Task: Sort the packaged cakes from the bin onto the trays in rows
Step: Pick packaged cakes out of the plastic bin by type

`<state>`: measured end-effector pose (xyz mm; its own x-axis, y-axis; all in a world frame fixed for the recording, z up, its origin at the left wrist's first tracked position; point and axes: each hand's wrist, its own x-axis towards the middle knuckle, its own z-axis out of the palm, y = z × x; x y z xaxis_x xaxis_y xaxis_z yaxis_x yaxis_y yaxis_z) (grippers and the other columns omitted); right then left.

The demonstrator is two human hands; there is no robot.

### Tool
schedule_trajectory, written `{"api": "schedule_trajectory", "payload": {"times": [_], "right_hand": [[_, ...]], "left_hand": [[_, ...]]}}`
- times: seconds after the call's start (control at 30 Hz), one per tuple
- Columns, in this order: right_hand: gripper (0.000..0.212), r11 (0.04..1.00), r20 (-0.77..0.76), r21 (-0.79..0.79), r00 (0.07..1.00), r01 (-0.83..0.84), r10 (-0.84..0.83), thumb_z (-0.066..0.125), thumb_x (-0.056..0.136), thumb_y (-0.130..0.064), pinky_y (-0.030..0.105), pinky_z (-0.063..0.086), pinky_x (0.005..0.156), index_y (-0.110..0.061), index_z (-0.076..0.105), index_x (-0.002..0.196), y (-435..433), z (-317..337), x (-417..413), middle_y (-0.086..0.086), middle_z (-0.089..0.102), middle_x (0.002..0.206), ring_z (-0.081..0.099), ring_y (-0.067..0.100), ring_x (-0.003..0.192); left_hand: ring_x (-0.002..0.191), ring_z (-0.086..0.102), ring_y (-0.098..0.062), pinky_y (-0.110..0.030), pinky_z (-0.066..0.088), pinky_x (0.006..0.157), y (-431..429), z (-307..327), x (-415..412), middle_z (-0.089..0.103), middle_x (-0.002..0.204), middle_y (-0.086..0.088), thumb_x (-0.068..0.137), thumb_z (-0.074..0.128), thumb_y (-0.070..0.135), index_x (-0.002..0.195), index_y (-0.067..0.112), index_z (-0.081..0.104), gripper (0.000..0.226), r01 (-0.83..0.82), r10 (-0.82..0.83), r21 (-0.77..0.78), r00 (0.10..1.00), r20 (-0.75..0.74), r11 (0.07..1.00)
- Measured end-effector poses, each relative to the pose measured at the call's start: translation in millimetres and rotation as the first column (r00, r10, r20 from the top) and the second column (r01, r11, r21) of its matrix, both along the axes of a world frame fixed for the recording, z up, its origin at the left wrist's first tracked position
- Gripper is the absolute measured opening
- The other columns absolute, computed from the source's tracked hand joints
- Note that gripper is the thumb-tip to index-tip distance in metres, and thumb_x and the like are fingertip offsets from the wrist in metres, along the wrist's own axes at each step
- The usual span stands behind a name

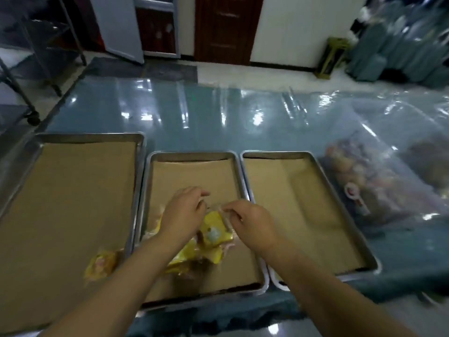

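Over middle tray (192,156), yellow packet (212,233) slants far-right

A single wide-angle head view looks forward and down from close above the left hand (184,212) and right hand (252,221) holding a packet (213,233), taking in three trays (194,156) on the table (194,113), with floor (243,74) and door (226,27) beyond.

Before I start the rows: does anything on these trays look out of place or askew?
The yellow packs in the middle tray lie in an overlapping heap, not a row. One stray pack sits alone in the left tray, near its right edge. The right tray has a creased paper liner.
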<state>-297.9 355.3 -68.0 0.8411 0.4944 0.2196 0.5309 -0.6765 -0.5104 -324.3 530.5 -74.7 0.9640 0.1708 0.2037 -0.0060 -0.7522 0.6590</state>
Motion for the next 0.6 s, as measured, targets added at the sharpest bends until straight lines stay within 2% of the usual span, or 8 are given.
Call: {"api": "schedule_trajectory", "payload": {"times": [0.1,0.2,0.27,0.3,0.37,0.43,0.5,0.6], "right_hand": [[0.022,0.992,-0.002,0.0,0.992,0.128,-0.128,0.057,0.085,-0.003,0.03,0.045,0.079,-0.01,0.071,0.1,-81.5,9.2,9.2,0.009,0.071,0.1,0.065,0.027,0.091],[0.02,0.968,-0.003,0.022,0.968,0.249,-0.249,0.057,0.086,-0.006,0.025,0.045,0.072,-0.012,0.071,0.1,-167.2,19.1,15.1,0.006,0.072,0.095,0.065,0.025,0.085],[0.02,0.953,0.04,-0.005,0.952,0.303,-0.303,0.058,0.087,-0.009,0.026,0.047,0.072,-0.014,0.072,0.099,-223.6,28.4,19.1,0.005,0.073,0.094,0.066,0.024,0.083],[0.019,0.947,0.077,-0.006,0.944,0.321,-0.32,0.059,0.086,-0.008,0.023,0.046,0.072,-0.014,0.073,0.097,-251.1,33.5,21.3,0.004,0.073,0.093,0.066,0.022,0.083],[0.016,0.934,0.129,0.005,0.925,0.358,-0.356,0.063,0.083,-0.006,0.019,0.041,0.067,-0.014,0.074,0.092,-300.3,45.8,25.2,0.003,0.073,0.089,0.066,0.022,0.08],[0.016,0.922,0.191,0.023,0.903,0.387,-0.384,0.063,0.081,-0.005,0.028,0.047,0.061,-0.014,0.075,0.087,-343.5,57.1,28.3,0.005,0.073,0.082,0.065,0.025,0.072],[0.017,0.914,0.276,0.052,0.874,0.403,-0.401,0.061,0.078,-0.005,0.031,0.049,0.053,-0.014,0.074,0.084,-380.5,67.7,31.9,0.005,0.071,0.077,0.065,0.026,0.065],[0.018,0.906,0.345,0.115,0.839,0.407,-0.42,0.064,0.079,-0.001,0.03,0.051,0.056,-0.015,0.074,0.085,-421.7,80.4,42.9,0.001,0.072,0.079,0.065,0.019,0.067]], "left_hand": [[0.106,0.053,-0.024,-0.031,0.038,0.084,-81.2,13.0,27.0,0.065,0.109,-0.003,0.086,0.054,0.01,0.106,0.017,0.065,0.024,0.149,-0.149,0.014,0.988,0.032,0.989],[0.108,0.051,-0.018,-0.025,0.036,0.082,-166.1,24.4,46.9,0.063,0.111,0.002,0.088,0.054,0.014,0.108,0.02,0.064,0.023,0.26,-0.26,0.006,0.964,0.06,0.966],[0.107,0.052,-0.016,-0.022,0.035,0.081,-222.3,31.7,57.8,0.063,0.11,0.002,0.088,0.053,0.015,0.107,0.021,0.064,0.022,0.324,-0.322,-0.012,0.943,0.09,0.946],[0.104,0.054,-0.017,-0.023,0.035,0.081,-250.1,35.9,62.8,0.064,0.108,0.002,0.088,0.054,0.014,0.106,0.02,0.065,0.022,0.347,-0.343,-0.019,0.933,0.108,0.938],[0.098,0.056,-0.018,-0.024,0.036,0.077,-302.6,45.5,72.5,0.066,0.102,0.0,0.086,0.057,0.012,0.103,0.02,0.067,0.022,0.375,-0.367,-0.03,0.919,0.145,0.926],[0.095,0.055,-0.016,-0.02,0.034,0.073,-350.1,55.0,82.1,0.067,0.099,0.001,0.083,0.059,0.01,0.101,0.02,0.068,0.022,0.405,-0.391,-0.051,0.902,0.182,0.913],[0.092,0.054,-0.012,-0.018,0.034,0.071,-389.4,63.6,91.6,0.066,0.097,0.004,0.083,0.059,0.01,0.099,0.02,0.068,0.021,0.416,-0.392,-0.082,0.895,0.214,0.906],[0.09,0.051,-0.005,-0.017,0.038,0.072,-429.2,74.1,103.9,0.061,0.094,0.013,0.086,0.056,0.013,0.101,0.024,0.067,0.021,0.406,-0.369,-0.118,0.895,0.249,0.906]]}}
